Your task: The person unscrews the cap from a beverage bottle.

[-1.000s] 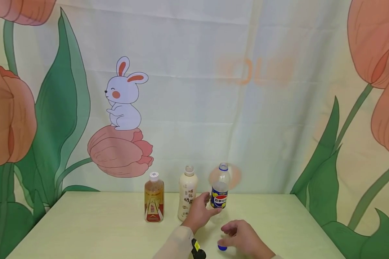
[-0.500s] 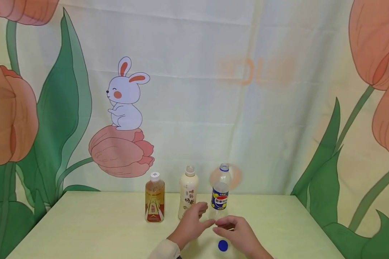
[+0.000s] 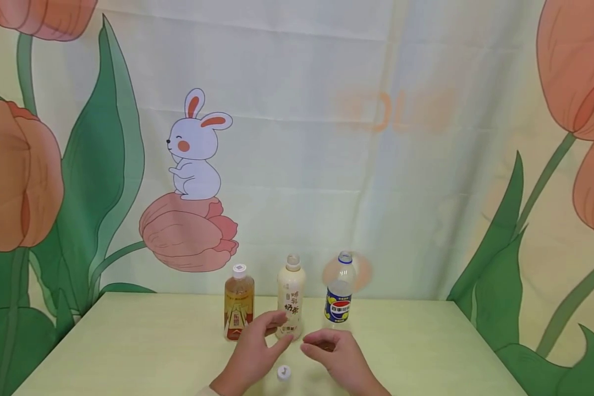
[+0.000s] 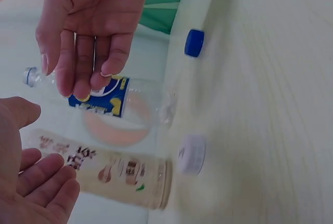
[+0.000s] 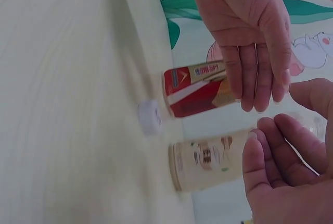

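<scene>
Left hand (image 3: 254, 350) and right hand (image 3: 340, 357) relaxed, fingers loosely bent, gripping nothing. White cap (image 3: 284, 373) near them on table (image 3: 128, 352); uncapped cream bottle (image 3: 292, 286) upright beyond.

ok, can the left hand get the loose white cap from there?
Likely yes. The left hand looks empty, the loose white cap lies on the table close by, and the left wrist view shows nothing between them. The cream bottle stands beyond the cap, seemingly out of the way.
</scene>
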Demonstrator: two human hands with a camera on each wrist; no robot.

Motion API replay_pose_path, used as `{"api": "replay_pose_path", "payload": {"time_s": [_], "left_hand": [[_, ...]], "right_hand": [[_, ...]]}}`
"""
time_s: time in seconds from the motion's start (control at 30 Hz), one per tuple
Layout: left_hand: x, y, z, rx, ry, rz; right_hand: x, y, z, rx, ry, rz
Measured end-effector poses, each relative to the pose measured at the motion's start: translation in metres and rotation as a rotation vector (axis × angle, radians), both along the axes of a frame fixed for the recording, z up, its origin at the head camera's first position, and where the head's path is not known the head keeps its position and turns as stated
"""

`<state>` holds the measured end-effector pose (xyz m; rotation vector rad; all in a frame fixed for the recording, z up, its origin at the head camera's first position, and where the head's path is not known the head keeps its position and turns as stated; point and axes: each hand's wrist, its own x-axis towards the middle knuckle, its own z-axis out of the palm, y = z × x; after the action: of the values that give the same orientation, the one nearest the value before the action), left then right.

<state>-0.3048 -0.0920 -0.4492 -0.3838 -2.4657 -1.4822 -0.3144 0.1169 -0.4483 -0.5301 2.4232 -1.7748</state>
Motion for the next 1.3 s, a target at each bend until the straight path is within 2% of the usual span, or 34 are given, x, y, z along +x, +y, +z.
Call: {"api": "replay_pose_path", "payload": {"time_s": [0.2, 0.33, 0.43, 0.53, 0.67, 0.8, 0.9, 1.0, 1.13, 1.3], "left_hand": [[0.004, -0.025, 0.009, 0.016, -0.029, 0.170], [0.000, -0.043, 0.012, 0.042, 0.001, 0.300], [-0.006, -0.056, 0.012, 0.063, 0.030, 0.354], [-0.016, -0.068, 0.009, 0.084, 0.022, 0.372], [-0.031, -0.083, 0.002, 0.094, -0.038, 0.356], [-0.048, -0.097, -0.010, 0.114, -0.082, 0.257], [-0.058, -0.104, -0.016, 0.127, -0.137, 0.175], [-0.068, -0.106, -0.019, 0.114, -0.198, 0.128], [-0.079, -0.108, -0.025, 0.114, -0.237, 0.072], [-0.085, -0.109, -0.031, 0.111, -0.239, 0.053]], "right_hand": [[0.001, -0.029, 0.009, -0.102, 0.007, 0.015], [-0.002, -0.047, 0.016, -0.143, 0.014, 0.000], [-0.005, -0.061, 0.024, -0.167, 0.031, -0.030], [-0.012, -0.076, 0.034, -0.184, 0.066, -0.065], [-0.023, -0.096, 0.043, -0.175, 0.140, -0.091], [-0.028, -0.116, 0.050, -0.113, 0.249, -0.115], [-0.030, -0.130, 0.053, -0.063, 0.319, -0.170], [-0.035, -0.143, 0.053, -0.034, 0.363, -0.228], [-0.045, -0.157, 0.049, -0.028, 0.383, -0.270], [-0.053, -0.171, 0.051, -0.049, 0.308, -0.306]]}}
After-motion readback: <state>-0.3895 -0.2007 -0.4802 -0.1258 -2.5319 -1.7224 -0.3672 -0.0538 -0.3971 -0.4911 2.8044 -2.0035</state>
